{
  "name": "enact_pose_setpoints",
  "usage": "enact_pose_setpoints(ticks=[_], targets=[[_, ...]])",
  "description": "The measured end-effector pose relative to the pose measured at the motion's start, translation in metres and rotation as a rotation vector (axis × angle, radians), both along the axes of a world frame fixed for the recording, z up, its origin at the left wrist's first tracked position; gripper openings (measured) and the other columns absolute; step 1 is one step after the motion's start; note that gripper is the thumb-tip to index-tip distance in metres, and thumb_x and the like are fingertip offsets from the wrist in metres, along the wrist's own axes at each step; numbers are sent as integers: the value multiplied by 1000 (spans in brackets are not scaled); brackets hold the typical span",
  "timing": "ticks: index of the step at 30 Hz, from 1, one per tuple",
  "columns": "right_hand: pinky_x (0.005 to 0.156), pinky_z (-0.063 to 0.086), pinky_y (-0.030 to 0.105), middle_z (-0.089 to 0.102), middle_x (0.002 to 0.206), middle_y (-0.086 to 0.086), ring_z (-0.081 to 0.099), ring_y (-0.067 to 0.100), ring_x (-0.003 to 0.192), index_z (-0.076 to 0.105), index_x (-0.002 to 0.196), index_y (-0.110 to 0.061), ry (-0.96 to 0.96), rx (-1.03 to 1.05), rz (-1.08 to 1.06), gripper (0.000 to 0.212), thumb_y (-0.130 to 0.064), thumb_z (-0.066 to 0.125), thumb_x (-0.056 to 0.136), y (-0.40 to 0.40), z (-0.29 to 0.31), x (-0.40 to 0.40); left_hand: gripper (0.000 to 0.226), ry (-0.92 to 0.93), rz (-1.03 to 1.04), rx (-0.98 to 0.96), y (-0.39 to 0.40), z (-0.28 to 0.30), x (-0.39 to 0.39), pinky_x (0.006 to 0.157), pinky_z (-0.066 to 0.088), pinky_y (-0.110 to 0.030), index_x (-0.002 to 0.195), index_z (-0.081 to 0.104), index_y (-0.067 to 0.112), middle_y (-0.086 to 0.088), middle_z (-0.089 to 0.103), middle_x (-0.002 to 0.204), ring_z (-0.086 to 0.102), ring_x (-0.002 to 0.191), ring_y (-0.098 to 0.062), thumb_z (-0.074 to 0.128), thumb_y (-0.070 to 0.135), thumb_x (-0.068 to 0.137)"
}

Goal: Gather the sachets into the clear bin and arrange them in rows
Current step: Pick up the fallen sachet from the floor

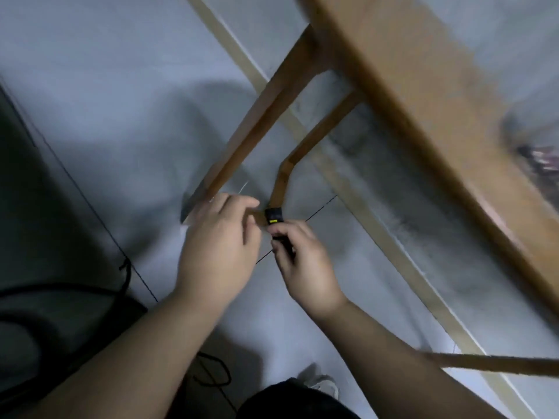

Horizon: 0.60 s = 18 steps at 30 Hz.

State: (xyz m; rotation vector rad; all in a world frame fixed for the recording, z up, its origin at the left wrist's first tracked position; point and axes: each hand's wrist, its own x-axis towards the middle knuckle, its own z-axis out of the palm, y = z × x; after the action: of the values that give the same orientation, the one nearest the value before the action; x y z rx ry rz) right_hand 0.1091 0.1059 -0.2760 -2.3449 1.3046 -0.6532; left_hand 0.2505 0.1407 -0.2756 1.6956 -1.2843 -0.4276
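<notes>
Nearest to the camera, a dark trouser knee [290, 400] and a pale shoe [322, 385] are on the grey floor [90, 116], with a black cable [211, 370] beside them. Above the knee, the right hand [308, 267] pinches a dark sachet [276, 223] with a yellow mark; its long axis runs away from the person, the far end pointing toward the wooden table leg [251, 137]. The left hand [219, 246] is just beside the sachet with fingers curled; whether it holds anything I cannot tell. Beyond the leg, the table top [423, 116] is blurred.
</notes>
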Motion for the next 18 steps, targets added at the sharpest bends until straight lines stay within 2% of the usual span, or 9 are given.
enact_pose_setpoints(ticks=[4, 6, 9, 13, 16, 18], targets=[[87, 40, 10, 60, 116, 7, 54, 10, 102, 62, 117, -5, -32, -89, 50, 31, 1, 49, 90, 24, 67, 10, 24, 13, -50, -145, 28, 70, 16, 80, 32, -13, 110, 62, 16, 8, 53, 108, 51, 101, -10, 50, 10, 90], [93, 35, 5, 59, 121, 8, 51, 11, 112, 60, 121, -5, -20, -138, 100, 35, 5, 49, 90, 38, 95, 11, 25, 9, -76, -233, 42, 104, 19, 81, 32, -7, 111, 61, 15, 11, 50, 107, 49, 101, -6, 46, 12, 91], [94, 38, 11, 56, 125, 5, 51, 12, 114, 56, 128, -7, -30, -175, 141, 40, 6, 49, 91, 60, 129, 6, 27, -1, -110, -342, 61, 151, 19, 79, 32, 3, 108, 62, 14, 12, 50, 104, 46, 90, 8, 43, 11, 89], [92, 37, 9, 54, 126, 5, 52, 12, 109, 54, 130, -7, -108, -233, 102, 45, 10, 48, 89, 92, 172, -16, 28, -22, -171, -454, 72, 203, 5, 81, 32, 1, 107, 63, 11, 8, 52, 104, 46, 93, 16, 43, 5, 88], [93, 35, 8, 53, 125, 2, 49, 6, 112, 55, 129, -6, -147, -292, 41, 42, 8, 48, 90, 110, 205, -46, 28, 7, -210, -482, 68, 235, -19, 77, 35, -2, 107, 62, 15, 7, 52, 105, 47, 91, 13, 43, 7, 87], [94, 32, 5, 51, 123, -5, 47, -3, 113, 56, 127, -5, -169, -340, 2, 40, 8, 49, 90, 117, 230, -74, 27, 55, -241, -462, 59, 255, -44, 79, 40, -12, 105, 62, 20, 9, 52, 103, 50, 90, 8, 44, 12, 87]])
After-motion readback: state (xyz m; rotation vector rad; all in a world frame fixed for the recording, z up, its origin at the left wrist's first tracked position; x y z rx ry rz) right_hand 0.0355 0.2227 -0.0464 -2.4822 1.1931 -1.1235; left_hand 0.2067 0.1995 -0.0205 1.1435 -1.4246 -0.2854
